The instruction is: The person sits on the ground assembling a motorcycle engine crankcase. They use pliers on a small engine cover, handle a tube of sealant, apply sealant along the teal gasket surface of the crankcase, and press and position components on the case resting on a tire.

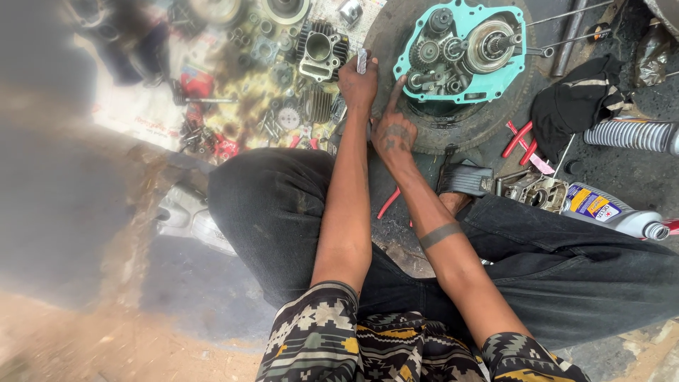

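The left hand (358, 85), upper centre, is clenched round a small silvery metal tool (362, 61). The right hand (393, 133) grips nothing, its forefinger extended to the teal-gasketed open engine case (460, 51), which lies flat on a black tyre (453, 124), gears exposed.

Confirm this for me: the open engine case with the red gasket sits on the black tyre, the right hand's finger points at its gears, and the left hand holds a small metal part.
One detail is wrong: the gasket is teal, not red. The head view shows the open engine case on the black tyre, the right hand pointing a finger at its gears, and the left hand holding a small metal part.
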